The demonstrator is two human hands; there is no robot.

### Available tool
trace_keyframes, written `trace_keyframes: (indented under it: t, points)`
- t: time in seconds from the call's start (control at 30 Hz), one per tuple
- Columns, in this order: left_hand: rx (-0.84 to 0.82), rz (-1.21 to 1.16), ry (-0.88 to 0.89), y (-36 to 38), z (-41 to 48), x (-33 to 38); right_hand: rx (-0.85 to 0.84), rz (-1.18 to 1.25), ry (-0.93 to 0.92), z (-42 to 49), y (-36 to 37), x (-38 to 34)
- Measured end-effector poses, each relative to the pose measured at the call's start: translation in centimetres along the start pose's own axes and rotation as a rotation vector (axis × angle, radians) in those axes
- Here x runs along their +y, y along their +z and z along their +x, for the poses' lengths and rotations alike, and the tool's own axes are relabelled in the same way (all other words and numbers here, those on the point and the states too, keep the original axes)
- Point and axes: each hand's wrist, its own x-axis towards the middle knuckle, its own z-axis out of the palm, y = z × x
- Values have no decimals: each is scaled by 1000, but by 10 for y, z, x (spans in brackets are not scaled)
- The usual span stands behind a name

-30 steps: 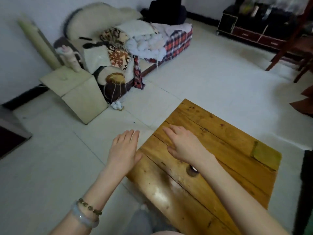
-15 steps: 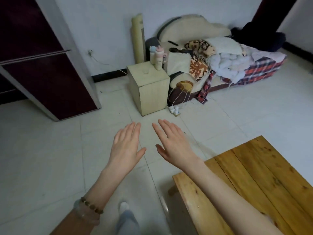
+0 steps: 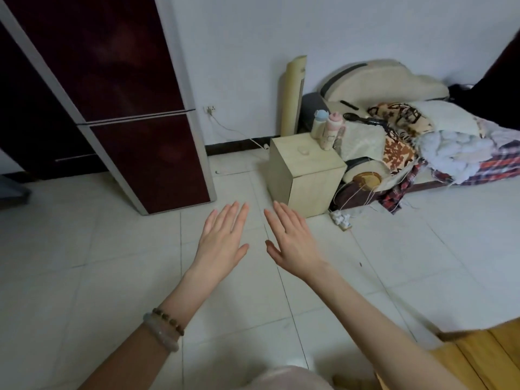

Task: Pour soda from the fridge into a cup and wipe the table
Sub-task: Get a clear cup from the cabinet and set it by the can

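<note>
The white tiled floor (image 3: pixel 112 263) fills most of the view. At the left the dark red fridge (image 3: pixel 118 66) stands against the wall with both doors closed. The soda is not in view and is presumably inside it; no cup shows either. At the right a low bed (image 3: pixel 439 153) is heaped with blankets. A pale cabinet (image 3: pixel 306 175) sits just beside it, likely as a bedside stand, since two bottles (image 3: pixel 327 130) stand on its top. Only a corner of the wooden tabletop (image 3: pixel 495 358) shows at the lower right, well apart from the fridge. The hands, left hand (image 3: pixel 222 243) and right hand (image 3: pixel 294 243), hover side by side over the floor with fingers straight, holding nothing, apparently free to reach for a fridge door. Two bracelets (image 3: pixel 164 327) circle the left wrist.
</note>
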Motion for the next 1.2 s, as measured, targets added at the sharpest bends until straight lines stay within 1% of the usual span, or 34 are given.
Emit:
trace_keyframes:
  t: [0.2, 0.33, 0.5, 0.63, 0.87, 1.07, 1.2]
  points:
    - [2, 53, -6, 18, 46, -65, 33, -54, -20, 74, 31, 9]
    - [6, 80, 6, 35, 92, -109, 71, -70, -42, 137, 55, 22]
    - [-1, 137, 16, 48, 179, -173, 109, -83, 15, 236, 76, 44]
    - [-11, 163, 5, 56, 262, -216, 92, -65, 107, 320, 84, 71]
    - [-57, 97, -94, 87, 372, -254, 10, -63, 227, 434, 100, 119]
    - [-39, 77, -39, 112, 448, -282, -17, -93, 287, 502, 114, 152]
    - [-71, 65, 22, 132, 504, -304, -12, -123, 326, 550, 125, 172]
